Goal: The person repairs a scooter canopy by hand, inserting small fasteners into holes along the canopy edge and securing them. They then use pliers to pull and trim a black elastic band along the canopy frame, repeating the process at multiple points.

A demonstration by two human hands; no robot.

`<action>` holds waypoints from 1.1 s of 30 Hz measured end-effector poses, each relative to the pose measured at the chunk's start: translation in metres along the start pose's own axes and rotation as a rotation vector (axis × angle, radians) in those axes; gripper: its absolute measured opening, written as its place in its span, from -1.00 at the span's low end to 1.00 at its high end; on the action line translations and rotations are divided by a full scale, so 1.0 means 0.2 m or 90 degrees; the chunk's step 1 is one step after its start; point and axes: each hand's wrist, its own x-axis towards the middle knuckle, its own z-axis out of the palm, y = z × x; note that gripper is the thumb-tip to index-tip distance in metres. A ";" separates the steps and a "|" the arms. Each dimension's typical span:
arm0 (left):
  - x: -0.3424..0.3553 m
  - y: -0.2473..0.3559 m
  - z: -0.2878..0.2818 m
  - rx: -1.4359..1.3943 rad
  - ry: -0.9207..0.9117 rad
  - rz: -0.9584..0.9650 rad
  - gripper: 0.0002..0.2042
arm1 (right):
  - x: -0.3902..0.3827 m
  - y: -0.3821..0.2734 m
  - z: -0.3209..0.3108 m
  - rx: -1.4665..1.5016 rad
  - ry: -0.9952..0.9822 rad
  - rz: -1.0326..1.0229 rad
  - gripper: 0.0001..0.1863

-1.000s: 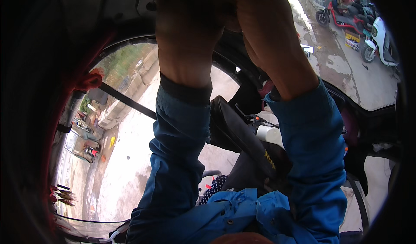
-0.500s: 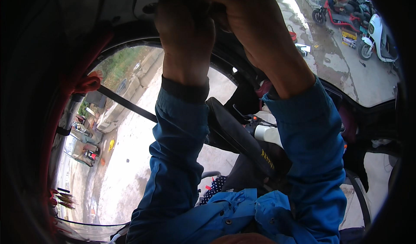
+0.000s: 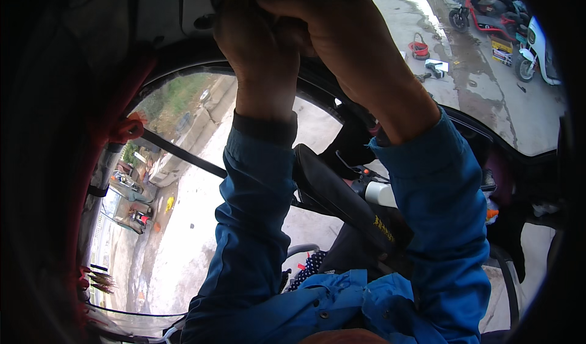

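Note:
Both my arms, in blue sleeves, reach up to the top of the view, under a dark roof lining [image 3: 140, 8]. My left hand [image 3: 253, 42] is closed, its fingers curled out of sight in shadow. My right hand [image 3: 329, 23] is bent over against it, with its fingers closed too. The two hands touch or nearly touch at the fingertips. A small pale bit shows above them at the upper edge. What the fingers grip is hidden by the hands and the dark.
Around me is a vehicle cab with a dark frame and a red-edged left side, where an orange-red cloth knot [image 3: 127, 129] hangs. Below my arms are a black padded seat back [image 3: 336, 191] and a handlebar [image 3: 366, 176]. Outside stand parked scooters [image 3: 488, 20] and a red basket [image 3: 419, 48].
My hands stay together overhead, with the right one shifted slightly left. The surroundings have shifted a little in the view, and more of the red basket outside shows.

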 end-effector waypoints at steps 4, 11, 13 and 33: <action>0.04 -0.02 -0.06 -0.042 -0.077 0.011 -0.67 | 0.01 0.00 0.04 0.148 0.095 0.114 -0.48; 0.02 -0.01 -0.27 0.343 -0.183 0.161 -0.60 | 0.04 0.01 -0.09 0.286 -0.103 0.106 -0.44; 0.03 -0.01 -0.31 0.262 -0.256 0.099 -0.60 | 0.02 0.03 -0.09 0.283 -0.081 0.102 -0.44; 0.05 0.05 -0.29 1.042 -0.242 0.726 -0.62 | 0.02 0.28 -0.01 -0.124 0.099 -0.269 -0.68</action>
